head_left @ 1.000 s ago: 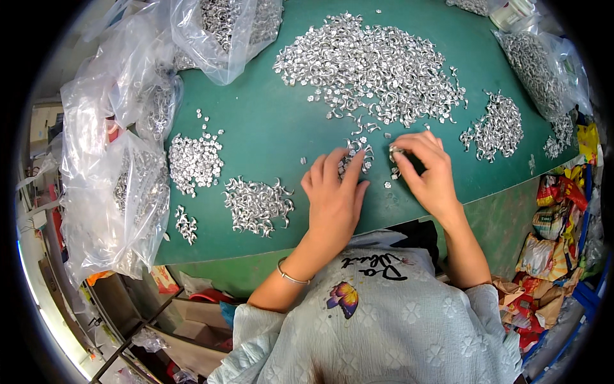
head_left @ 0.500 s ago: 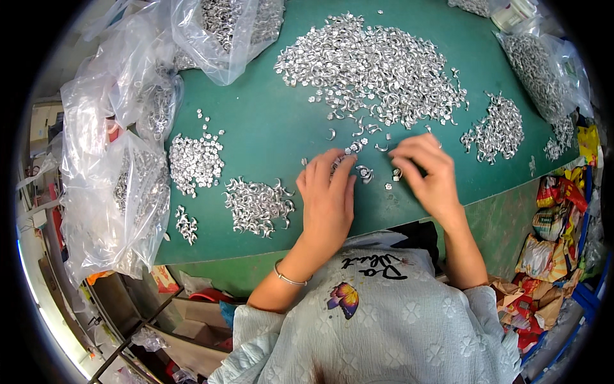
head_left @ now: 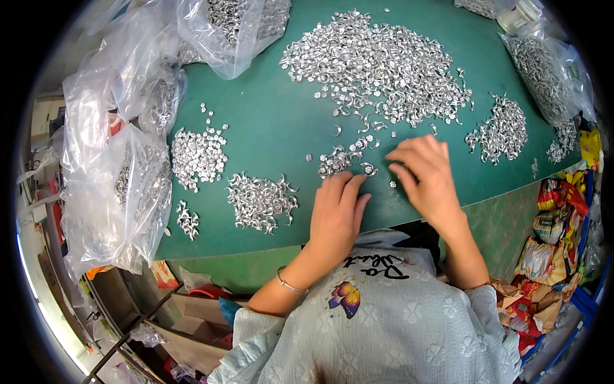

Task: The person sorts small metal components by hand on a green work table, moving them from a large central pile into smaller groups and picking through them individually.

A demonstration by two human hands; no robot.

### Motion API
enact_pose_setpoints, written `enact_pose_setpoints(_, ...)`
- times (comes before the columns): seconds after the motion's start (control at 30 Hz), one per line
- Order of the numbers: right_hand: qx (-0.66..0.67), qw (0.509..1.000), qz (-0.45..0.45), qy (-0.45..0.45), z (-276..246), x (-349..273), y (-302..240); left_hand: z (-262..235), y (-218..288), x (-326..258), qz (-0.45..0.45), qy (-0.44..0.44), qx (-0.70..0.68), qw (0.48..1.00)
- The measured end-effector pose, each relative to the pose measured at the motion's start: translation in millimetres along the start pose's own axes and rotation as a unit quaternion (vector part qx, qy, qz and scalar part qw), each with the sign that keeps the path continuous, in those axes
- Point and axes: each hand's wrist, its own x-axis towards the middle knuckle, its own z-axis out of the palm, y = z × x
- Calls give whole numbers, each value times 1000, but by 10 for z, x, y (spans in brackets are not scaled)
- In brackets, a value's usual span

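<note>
On the green table (head_left: 268,134), the left hand (head_left: 336,211) lies flat and empty while the right hand (head_left: 425,176) fingers small silver metal pieces (head_left: 342,160), seemingly light, stiff, best pinched singly.

Small parts (head_left: 377,64): shiny silver metal
Bench top (head_left: 275,128): matt green, smooth
Bags (head_left: 115,192): clear, glossy, crinkled plastic, along the bench's left edge
Bracelet (head_left: 288,283): thin bright metal

bright, even light | soft shadows | glints on metal pieces (head_left: 377,64) | fisheye rim bends, perhaps slightly blurred
</note>
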Motion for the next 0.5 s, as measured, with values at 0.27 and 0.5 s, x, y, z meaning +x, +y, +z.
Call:
enact_pose_setpoints(0.27,-48,996,-46,-62,123,-154,-165,-71,-7,-66,-24,-5,-25,999)
enact_pose_setpoints(0.5,12,996,-53,-72,176,-165,-363,-152,15,-140,-60,27,-100,993)
